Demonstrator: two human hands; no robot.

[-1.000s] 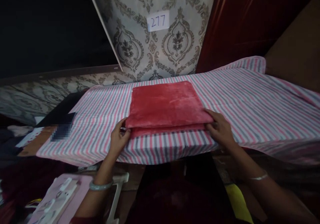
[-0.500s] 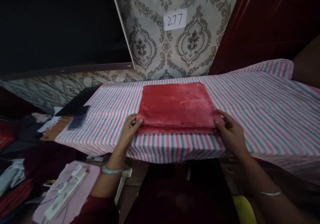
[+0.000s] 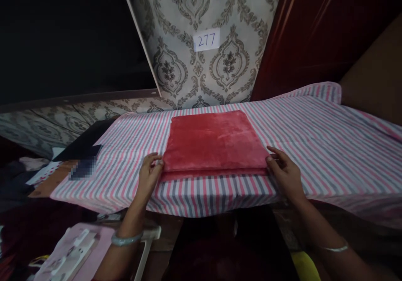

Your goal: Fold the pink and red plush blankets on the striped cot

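Note:
A folded red plush cloth (image 3: 213, 145) lies flat on a table covered with a pink, grey and white striped sheet (image 3: 314, 147). My left hand (image 3: 150, 173) is at the cloth's near left corner, fingers curled and pinching the edge. At the near right corner my right hand (image 3: 284, 174) has its fingertips closed on the lower layers. Both wrists wear bangles. The cloth's near edge shows two stacked layers, the lower one sticking out slightly.
A patterned wall panel carries a paper label reading 277 (image 3: 206, 40). A dark flat object (image 3: 81, 140) lies at the table's left end. Below left is a pink board with white parts (image 3: 67, 253). A yellow item (image 3: 303, 266) shows at bottom right.
The view has shifted a little. Both hands stay at the cloth's near corners; the top layer now sits flatter against the lower layer than a second ago.

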